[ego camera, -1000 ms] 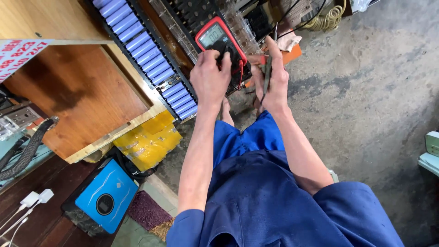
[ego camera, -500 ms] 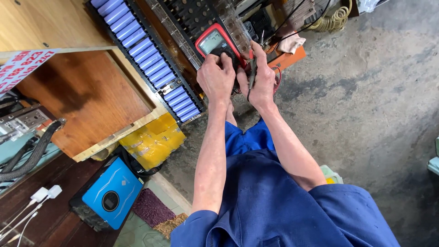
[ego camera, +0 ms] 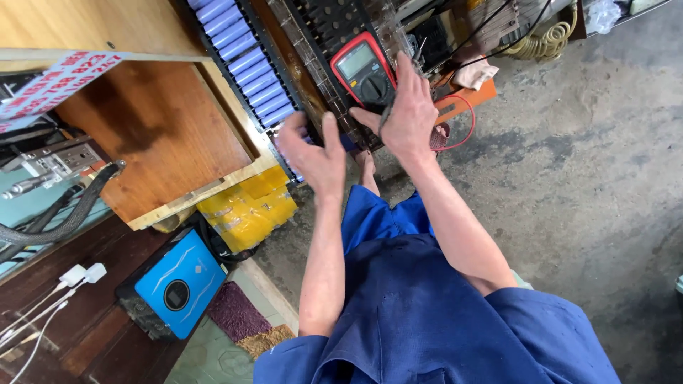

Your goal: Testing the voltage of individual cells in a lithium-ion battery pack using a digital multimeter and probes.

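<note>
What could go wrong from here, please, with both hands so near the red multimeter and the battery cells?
The red multimeter lies loose on the clear plastic strips; the right hand could nudge it off. The red test lead wire loops beside that hand and might snag. The left hand hovers by the row of blue cylindrical battery cells and could brush them.

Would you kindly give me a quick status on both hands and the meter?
Left hand open, off the meter. Right hand resting on red multimeter. Red lead looped beside it.

Red-cased multimeter [ego camera: 364, 71] with grey screen, black dial, lying face-up atop black cell holder [ego camera: 327, 28], beside blue cell row [ego camera: 245, 60].
</note>
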